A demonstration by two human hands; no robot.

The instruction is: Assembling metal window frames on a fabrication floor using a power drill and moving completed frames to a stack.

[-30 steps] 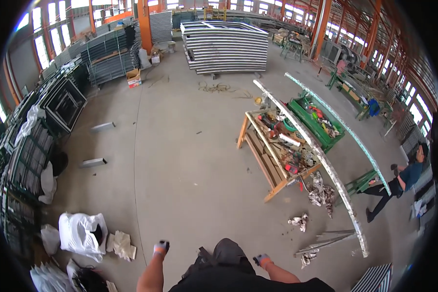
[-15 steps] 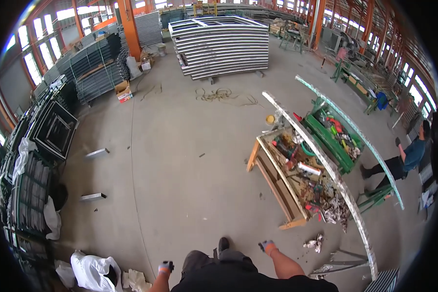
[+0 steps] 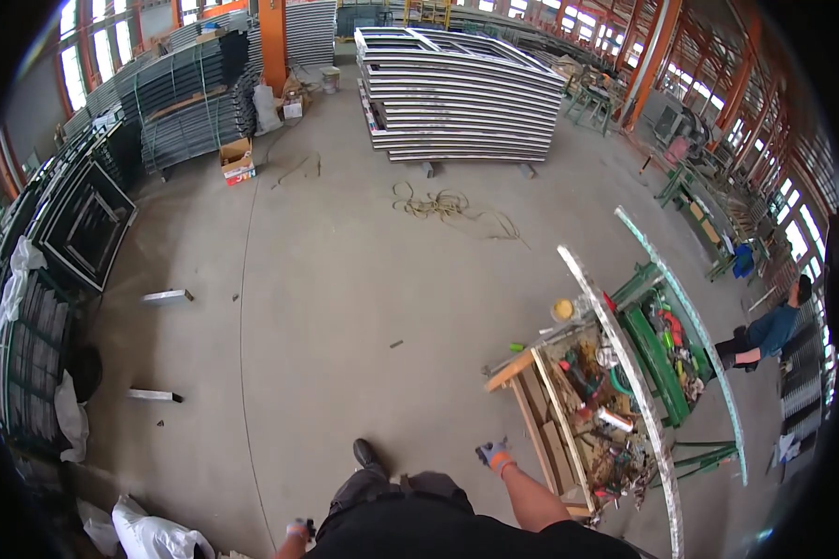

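My right hand (image 3: 495,455), in a grey glove with an orange cuff, is stretched forward beside the wooden-framed workbench (image 3: 529,410). Its fingers are somewhat apart, and nothing shows in them. Low at the bottom edge, my left hand (image 3: 300,528) hangs by my side in a similar glove; it is small and blurred, so its fingers cannot be made out. Neither hand touches anything I can see. One dark shoe (image 3: 368,455) is out in front of me on the concrete floor.
A long wrapped bar (image 3: 625,359) and a teal bar (image 3: 685,303) lie across the bench and a green tool tray (image 3: 653,363). Ahead stands a stack of white frames (image 3: 466,102), with tangled straps (image 3: 438,202) before it. Short metal profiles (image 3: 166,297) lie left. A person (image 3: 769,331) is at right.
I have stepped forward; the frame stack looks nearer and farther right. The bench has come closer to my right arm. A different foot is in front, and my left hand has dropped lower.
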